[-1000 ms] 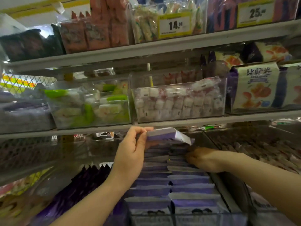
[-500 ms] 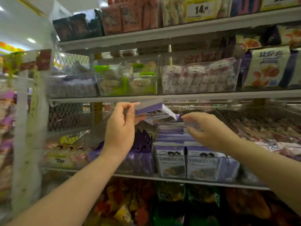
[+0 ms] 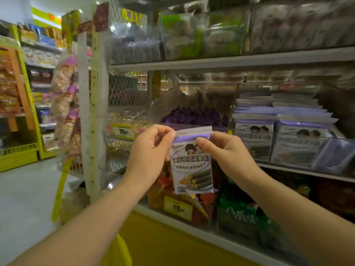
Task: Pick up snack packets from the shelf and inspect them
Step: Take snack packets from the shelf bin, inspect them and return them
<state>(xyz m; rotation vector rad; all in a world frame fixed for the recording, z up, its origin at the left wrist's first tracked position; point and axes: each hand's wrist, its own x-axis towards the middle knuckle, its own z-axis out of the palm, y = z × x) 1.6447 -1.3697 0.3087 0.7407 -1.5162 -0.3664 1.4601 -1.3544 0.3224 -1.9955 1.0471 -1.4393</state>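
A small purple and white snack packet hangs upright in front of the shelf, its printed front facing me. My left hand pinches its top left corner. My right hand pinches its top right corner. Both hands are off the shelf, at mid height. Behind them to the right, a clear bin on the middle shelf holds several more of the same purple packets.
Clear bins of dark purple sweets sit on the middle shelf, and green and orange bags below behind a yellow price tag. A hanging strip of snacks is at the shelf's left end. Open floor lies left.
My left hand lifted the purple packet out of the bin and drew it back from the shelf. My right hand left the bin and took hold of the packet's other top corner.
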